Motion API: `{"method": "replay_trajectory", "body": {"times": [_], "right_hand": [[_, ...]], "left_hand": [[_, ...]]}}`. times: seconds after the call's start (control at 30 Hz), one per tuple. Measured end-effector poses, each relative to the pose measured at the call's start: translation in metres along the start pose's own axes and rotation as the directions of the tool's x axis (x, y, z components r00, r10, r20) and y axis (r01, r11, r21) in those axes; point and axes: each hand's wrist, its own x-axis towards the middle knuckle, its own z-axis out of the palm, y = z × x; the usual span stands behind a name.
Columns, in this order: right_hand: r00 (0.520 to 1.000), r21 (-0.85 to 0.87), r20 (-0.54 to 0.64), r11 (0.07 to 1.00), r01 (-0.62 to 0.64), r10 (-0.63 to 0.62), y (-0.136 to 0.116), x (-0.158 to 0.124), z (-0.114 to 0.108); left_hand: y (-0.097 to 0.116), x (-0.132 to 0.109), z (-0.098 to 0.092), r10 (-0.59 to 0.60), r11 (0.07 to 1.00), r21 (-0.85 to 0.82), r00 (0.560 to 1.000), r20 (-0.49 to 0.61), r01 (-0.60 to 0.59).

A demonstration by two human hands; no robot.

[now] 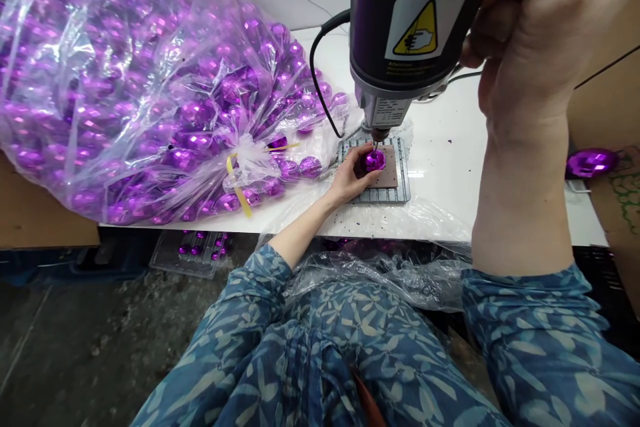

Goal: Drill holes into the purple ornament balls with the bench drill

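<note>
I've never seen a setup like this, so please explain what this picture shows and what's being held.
There's no robot here: it's one view from a camera worn by a person on the head, looking forward and down. The dark machine looks like a bench drill. Under its thin bit, the bare left hand holds a shiny purple ball over a brown board on a metal base. The bare right hand is raised beside the machine; what it grips is hidden. On the white table, to the left, lies a big tied plastic bag of similar purple balls.
</note>
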Motion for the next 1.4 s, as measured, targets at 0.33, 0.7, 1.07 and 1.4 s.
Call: {"method": "replay_trajectory", "body": {"times": [0.33, 0.7, 1.07, 1.4], "right_hand": [[0.999, 0.038, -0.050, 0.999, -0.010, 0.012, 0.001, 0.000, 0.001], [0.957, -0.156, -0.134, 0.959, 0.237, -0.259, 0.014, -0.041, -0.006], [0.933, -0.163, -0.187, 0.947, 0.278, -0.307, 0.028, -0.065, -0.014], [0.866, -0.097, -0.188, 0.886, 0.453, -0.463, 0.050, -0.069, -0.020]], "left_hand": [[0.009, 0.002, 0.000, -0.138, 0.990, -0.044, 0.989, -0.058, 0.135], [0.009, 0.001, 0.001, -0.138, 0.989, -0.054, 0.988, -0.064, 0.134], [0.002, 0.002, 0.004, -0.135, 0.989, -0.072, 0.987, -0.089, 0.129], [0.003, 0.001, 0.003, -0.141, 0.989, -0.064, 0.987, -0.076, 0.136]]}}
